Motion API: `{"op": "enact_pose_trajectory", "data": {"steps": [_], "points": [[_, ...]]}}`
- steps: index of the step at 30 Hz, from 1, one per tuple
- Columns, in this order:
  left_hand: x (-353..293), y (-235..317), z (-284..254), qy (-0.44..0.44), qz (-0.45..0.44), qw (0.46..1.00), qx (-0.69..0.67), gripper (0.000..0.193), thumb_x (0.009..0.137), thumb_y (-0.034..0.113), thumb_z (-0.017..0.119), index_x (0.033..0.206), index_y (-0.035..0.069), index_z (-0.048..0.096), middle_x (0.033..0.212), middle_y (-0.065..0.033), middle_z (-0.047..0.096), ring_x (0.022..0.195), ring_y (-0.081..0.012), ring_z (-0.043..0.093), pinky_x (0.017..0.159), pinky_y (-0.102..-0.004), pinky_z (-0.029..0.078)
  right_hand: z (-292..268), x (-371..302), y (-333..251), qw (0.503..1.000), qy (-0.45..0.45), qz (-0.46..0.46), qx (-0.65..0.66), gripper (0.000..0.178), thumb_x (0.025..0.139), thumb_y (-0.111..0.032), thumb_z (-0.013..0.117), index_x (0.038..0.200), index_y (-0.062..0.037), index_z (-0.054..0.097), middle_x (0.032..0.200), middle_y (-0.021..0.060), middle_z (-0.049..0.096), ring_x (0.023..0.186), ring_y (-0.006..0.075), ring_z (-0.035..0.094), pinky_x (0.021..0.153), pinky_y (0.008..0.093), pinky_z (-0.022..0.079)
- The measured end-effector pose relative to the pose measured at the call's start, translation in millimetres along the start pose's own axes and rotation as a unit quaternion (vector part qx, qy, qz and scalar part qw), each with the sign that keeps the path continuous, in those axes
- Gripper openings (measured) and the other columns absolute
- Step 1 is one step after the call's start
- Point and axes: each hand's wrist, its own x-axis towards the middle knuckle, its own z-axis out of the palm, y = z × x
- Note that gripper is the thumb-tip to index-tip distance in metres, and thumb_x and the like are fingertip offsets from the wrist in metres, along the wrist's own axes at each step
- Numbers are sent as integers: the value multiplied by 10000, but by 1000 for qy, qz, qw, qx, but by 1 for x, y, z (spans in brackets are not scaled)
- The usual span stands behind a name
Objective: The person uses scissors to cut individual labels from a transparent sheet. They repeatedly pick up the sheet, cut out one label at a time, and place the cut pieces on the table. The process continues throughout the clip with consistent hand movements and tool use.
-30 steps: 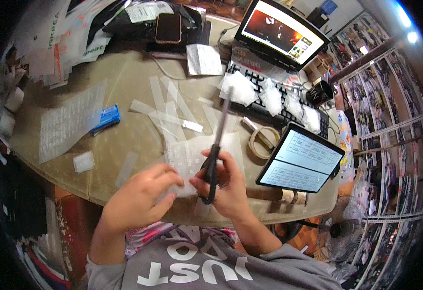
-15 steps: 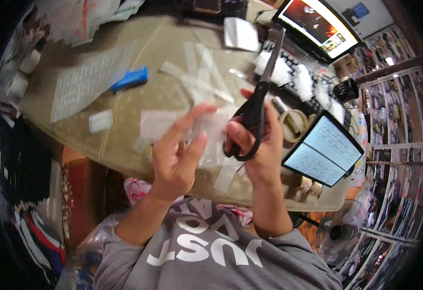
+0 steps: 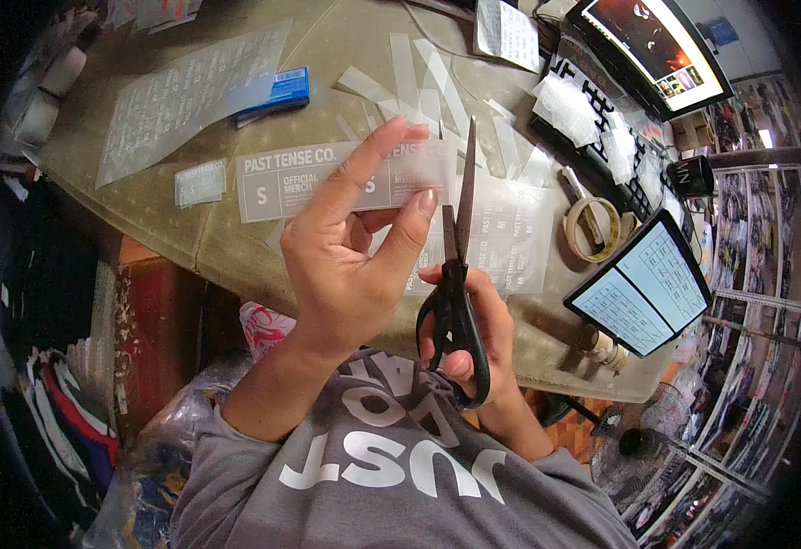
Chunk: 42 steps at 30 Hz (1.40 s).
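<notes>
Between its fingers and thumb, my left hand (image 3: 350,247) pinches a translucent strip of printed labels (image 3: 277,183). My right hand (image 3: 487,343) has its fingers through the handles of black-handled scissors (image 3: 458,265). The scissor blades are spread and point away from me, with the strip's right end at the gap between them. Beneath them, a translucent sheet of printed labels (image 3: 519,238) lies on the table. Left of the strip rests a small stack of cut labels (image 3: 201,183).
A large label sheet (image 3: 190,101) partly covers a blue box (image 3: 281,96). Narrow offcut strips (image 3: 405,73) lie scattered beyond my hands. At right are tape rolls (image 3: 592,229), a tablet (image 3: 640,284), a keyboard (image 3: 602,128) under paper scraps, and a monitor (image 3: 652,50).
The scissors have swung from pointing up right to nearly straight ahead, and their blades have opened. My left hand has raised the strip toward them.
</notes>
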Motion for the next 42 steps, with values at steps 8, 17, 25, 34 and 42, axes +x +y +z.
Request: {"op": "enact_pose_trajectory", "data": {"steps": [8, 17, 25, 34, 42], "points": [[-3, 5, 4, 6, -25, 1000, -3, 417, 841, -44, 608, 1250, -26, 529, 1182, -146, 589, 976, -166, 612, 735, -260, 586, 0, 3, 1, 999, 0, -17, -31, 807, 730, -442, 779, 1274, 38, 425, 656, 25, 547, 573, 83, 523, 523, 216, 381], [-2, 11, 3, -24, -53, 998, 28, 474, 848, -102, 557, 1308, -54, 453, 1240, -186, 554, 1024, -159, 595, 840, -240, 520, 1, 2, 5, 998, 25, -20, -53, 814, 723, -477, 776, 1263, 33, 442, 644, 5, 524, 571, 64, 496, 517, 197, 357], [0, -1, 2, -9, -1, 1000, 21, 439, 835, -40, 614, 1261, -26, 508, 1184, -164, 580, 1002, -169, 599, 767, -273, 574, 3, 0, 9, 995, 49, -16, -82, 761, 737, -416, 778, 1259, 41, 464, 655, -14, 508, 579, 48, 475, 503, 192, 335], [6, 13, -36, 60, 15, 998, -9, 475, 842, -68, 589, 1280, -21, 410, 1106, -166, 578, 1000, -161, 576, 853, -270, 507, -7, 2, 8, 992, 93, -33, -78, 742, 738, -411, 776, 1245, 45, 482, 629, -23, 493, 555, 46, 469, 486, 190, 325], [12, 7, -44, 79, 56, 994, 41, 492, 819, -117, 579, 1266, -7, 403, 1073, -136, 581, 946, -148, 593, 796, -243, 525, -8, 0, 12, 983, 175, -28, -50, 752, 764, -483, 736, 1232, 44, 474, 645, -11, 514, 486, 62, 491, 430, 190, 348]]}}
